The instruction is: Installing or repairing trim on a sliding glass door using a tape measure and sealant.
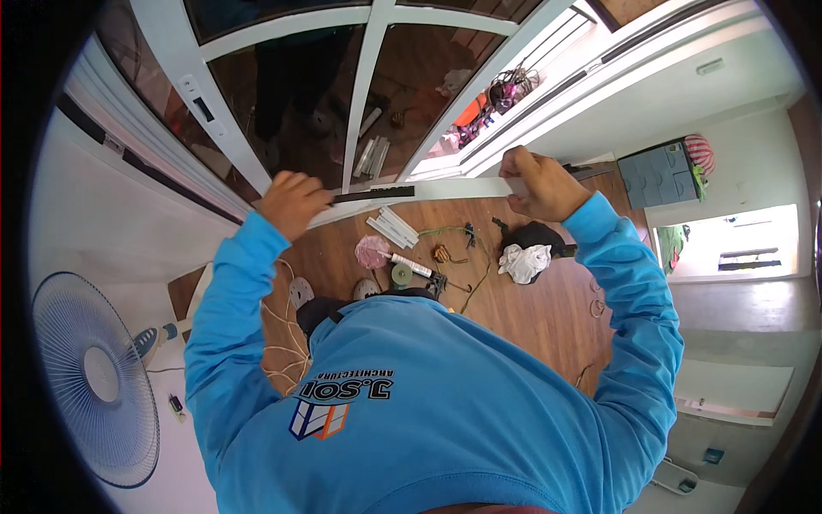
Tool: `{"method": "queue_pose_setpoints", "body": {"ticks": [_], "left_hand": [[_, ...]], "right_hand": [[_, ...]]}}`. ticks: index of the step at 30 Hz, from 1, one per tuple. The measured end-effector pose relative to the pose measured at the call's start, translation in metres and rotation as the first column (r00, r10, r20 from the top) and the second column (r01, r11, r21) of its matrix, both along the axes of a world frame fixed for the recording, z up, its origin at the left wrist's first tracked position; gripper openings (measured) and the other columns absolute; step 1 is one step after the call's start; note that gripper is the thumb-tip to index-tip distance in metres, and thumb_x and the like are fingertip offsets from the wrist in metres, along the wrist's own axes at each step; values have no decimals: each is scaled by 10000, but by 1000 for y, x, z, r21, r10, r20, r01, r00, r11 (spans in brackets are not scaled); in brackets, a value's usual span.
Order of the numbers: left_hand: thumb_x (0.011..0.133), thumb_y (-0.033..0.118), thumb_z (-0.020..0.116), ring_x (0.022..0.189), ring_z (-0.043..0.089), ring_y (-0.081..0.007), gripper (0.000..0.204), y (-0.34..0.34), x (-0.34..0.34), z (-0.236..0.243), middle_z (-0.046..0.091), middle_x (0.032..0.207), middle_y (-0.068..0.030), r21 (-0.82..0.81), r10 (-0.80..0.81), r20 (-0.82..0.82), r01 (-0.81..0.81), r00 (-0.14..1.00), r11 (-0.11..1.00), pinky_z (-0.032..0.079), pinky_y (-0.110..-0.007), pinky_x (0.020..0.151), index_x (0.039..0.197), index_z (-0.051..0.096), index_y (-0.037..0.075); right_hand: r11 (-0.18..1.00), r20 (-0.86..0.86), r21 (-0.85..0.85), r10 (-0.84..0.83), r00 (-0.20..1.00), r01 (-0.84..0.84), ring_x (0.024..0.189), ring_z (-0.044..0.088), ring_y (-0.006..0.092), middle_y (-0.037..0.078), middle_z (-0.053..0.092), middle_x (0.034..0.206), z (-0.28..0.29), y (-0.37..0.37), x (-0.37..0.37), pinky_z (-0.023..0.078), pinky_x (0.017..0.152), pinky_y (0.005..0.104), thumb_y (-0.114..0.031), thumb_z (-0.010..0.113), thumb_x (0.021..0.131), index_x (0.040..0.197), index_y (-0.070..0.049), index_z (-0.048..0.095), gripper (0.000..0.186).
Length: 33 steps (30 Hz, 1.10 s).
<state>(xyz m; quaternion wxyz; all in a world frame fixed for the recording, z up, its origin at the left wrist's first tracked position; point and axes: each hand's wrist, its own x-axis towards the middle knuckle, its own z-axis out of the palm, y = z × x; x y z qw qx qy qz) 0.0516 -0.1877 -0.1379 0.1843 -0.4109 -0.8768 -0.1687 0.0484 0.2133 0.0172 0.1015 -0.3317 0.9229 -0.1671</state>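
A long white flat bar (pixel 458 189) runs across in front of me, between my two hands. A black strip (pixel 377 194) lies along its left part. My left hand (pixel 294 204) is closed at the bar's left end, its fingertips at the end of the black strip; whether they pinch the strip or the bar is hidden. Around the bar's right end my right hand (pixel 548 184) is closed, thumb and fingers curled on it. Just beyond stands a white-framed glass door (pixel 368 86) with a lock plate (pixel 204 107) on its left stile.
On the wooden floor lie white profile pieces (pixel 394 226), a sealant tube (pixel 411 264), a green tape roll (pixel 401 274), a pink bundle (pixel 372 253) and a black bag with white cloth (pixel 525 263). A fan (pixel 98 377) stands left; grey drawers (pixel 659 176) are at right.
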Motion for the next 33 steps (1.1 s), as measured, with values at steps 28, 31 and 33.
{"method": "queue_pose_setpoints", "body": {"ticks": [28, 31, 33], "left_hand": [[781, 119, 583, 956, 641, -345, 391, -226, 128, -198, 676, 1021, -165, -85, 797, 582, -987, -158, -133, 516, -417, 859, 1166, 637, 87], [827, 107, 579, 920, 662, -300, 311, -202, 57, -162, 681, 992, -169, 318, 734, 608, -940, 303, 125, 522, -362, 848, 1126, 664, 88], [841, 106, 592, 906, 654, -328, 278, -162, 4, -94, 664, 1000, -182, 597, 546, 594, -779, 591, 193, 519, -378, 814, 1104, 663, 50]], "right_hand": [[119, 846, -524, 185, 500, 843, 767, 654, 226, 148, 639, 919, -203, 52, 50, 541, 639, 281, 123, 699, 624, 1057, -139, 428, 573], [76, 802, -570, 268, 533, 818, 797, 654, 235, 154, 638, 939, -198, 9, 44, 552, 680, 299, 109, 701, 652, 1091, -127, 428, 568], [61, 738, -624, 372, 563, 779, 776, 641, 232, 135, 629, 919, -179, -36, 41, 536, 678, 317, 92, 730, 647, 1096, -112, 430, 577]]}}
